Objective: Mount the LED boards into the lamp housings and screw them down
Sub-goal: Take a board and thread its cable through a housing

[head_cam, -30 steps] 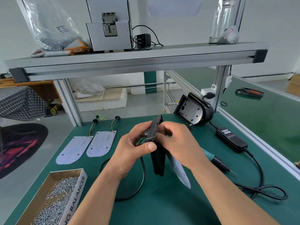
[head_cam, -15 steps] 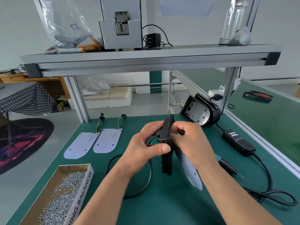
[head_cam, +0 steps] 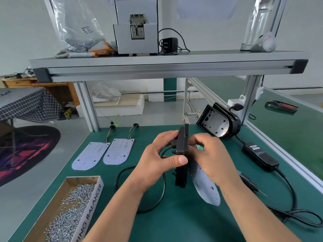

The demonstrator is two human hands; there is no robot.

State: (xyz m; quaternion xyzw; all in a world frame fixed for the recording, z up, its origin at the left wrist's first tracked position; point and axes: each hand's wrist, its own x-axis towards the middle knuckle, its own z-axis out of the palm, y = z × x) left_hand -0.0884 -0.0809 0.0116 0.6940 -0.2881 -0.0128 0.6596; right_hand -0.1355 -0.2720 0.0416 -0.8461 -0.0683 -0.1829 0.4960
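While both hands meet over the middle of the green table (head_cam: pixel 201 222), a black lamp housing (head_cam: pixel 181 151) stands on edge between them, its thin side toward the camera. The left hand (head_cam: pixel 157 165) grips the housing from the left, thumb pressed across its near edge and fingers curled round the far side. The right hand (head_cam: pixel 211 158) closes its fingers on the right face of the housing near the top, where an LED board (head_cam: pixel 205 186) hangs down beside it; the board's rounded white end with red dots points toward the near edge of the table, and its upper end is hidden behind the right hand. A black cable (head_cam: pixel 157 198) loops on the table below the left hand and runs up toward the housing.

Two more LED boards (head_cam: pixel 103 152) lie flat side by side to the left, each with coloured wires leading away at its far end. A second lamp housing (head_cam: pixel 218 123) leans open against the frame post at the far right. An open cardboard box (head_cam: pixel 90 203) holding small silver screws (head_cam: pixel 70 210) sits at the near left corner. To the right lie a black power adapter (head_cam: pixel 260 156) with its cord, and an electric screwdriver (head_cam: pixel 250 184) partly hidden under the right forearm, its bit pointing right.
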